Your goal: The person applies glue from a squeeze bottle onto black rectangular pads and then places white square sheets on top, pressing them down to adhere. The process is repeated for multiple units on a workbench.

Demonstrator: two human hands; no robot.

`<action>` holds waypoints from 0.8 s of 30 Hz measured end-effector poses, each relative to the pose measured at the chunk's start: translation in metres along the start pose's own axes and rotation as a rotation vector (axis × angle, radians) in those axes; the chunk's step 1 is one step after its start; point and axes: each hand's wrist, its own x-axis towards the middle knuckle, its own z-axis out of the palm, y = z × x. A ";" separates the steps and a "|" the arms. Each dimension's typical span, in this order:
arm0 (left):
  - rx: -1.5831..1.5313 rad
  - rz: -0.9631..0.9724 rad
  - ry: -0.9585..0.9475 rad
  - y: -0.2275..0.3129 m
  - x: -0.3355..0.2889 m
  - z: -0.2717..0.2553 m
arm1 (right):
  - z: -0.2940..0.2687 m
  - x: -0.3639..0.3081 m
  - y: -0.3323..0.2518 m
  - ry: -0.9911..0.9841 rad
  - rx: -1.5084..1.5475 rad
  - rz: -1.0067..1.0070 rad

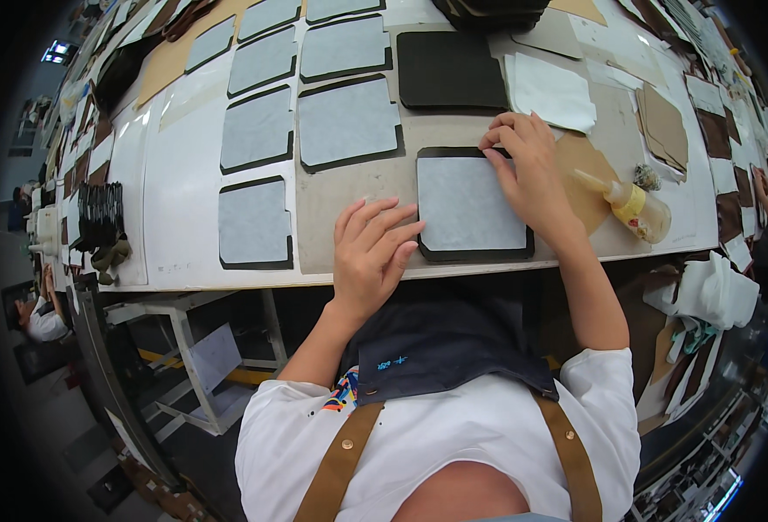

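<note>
In front of me at the table's edge lies a flat black piece with a light grey sheet on it, leaving a dark border. My left hand is open, its spread fingertips at the piece's left edge. Over the upper right corner is my right hand. Its thumb and index fingertips come together at the piece's top edge; whatever is between them is too small to make out. Several similar grey-faced pieces with black borders lie in columns to the left. A plain black panel rests just beyond the piece.
Right of my right hand, a yellowish squeeze bottle lies tilted with its nozzle toward me-left, over tan card. White sheets and brown card pieces sit farther back. A black bundle stands at the far edge of view.
</note>
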 end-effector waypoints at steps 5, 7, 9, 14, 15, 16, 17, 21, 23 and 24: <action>-0.002 -0.010 0.007 0.000 0.000 0.000 | -0.001 0.002 0.000 0.006 0.009 0.000; -0.005 -0.009 0.007 0.000 0.000 0.000 | -0.002 0.003 0.001 -0.008 0.014 0.001; -0.006 -0.010 0.009 0.000 -0.001 0.001 | -0.002 0.003 0.001 -0.021 0.013 -0.002; -0.007 -0.011 0.013 0.000 -0.001 0.000 | -0.005 0.005 -0.004 -0.066 0.004 -0.004; -0.006 -0.012 0.013 0.000 0.000 0.000 | -0.004 0.006 -0.004 -0.069 0.008 -0.004; -0.004 -0.012 0.012 0.000 0.000 0.000 | -0.004 0.007 -0.004 -0.072 0.011 -0.003; -0.003 -0.013 0.013 0.000 0.000 0.000 | -0.004 0.008 -0.004 -0.075 0.014 -0.002; 0.002 -0.011 0.014 -0.001 0.000 0.000 | -0.002 0.011 -0.001 -0.084 -0.014 -0.023; -0.017 -0.037 0.034 0.000 0.001 0.000 | 0.000 0.010 0.001 -0.072 -0.060 -0.054; -0.036 -0.066 0.056 0.001 0.002 0.001 | -0.001 0.009 -0.001 -0.050 -0.067 -0.066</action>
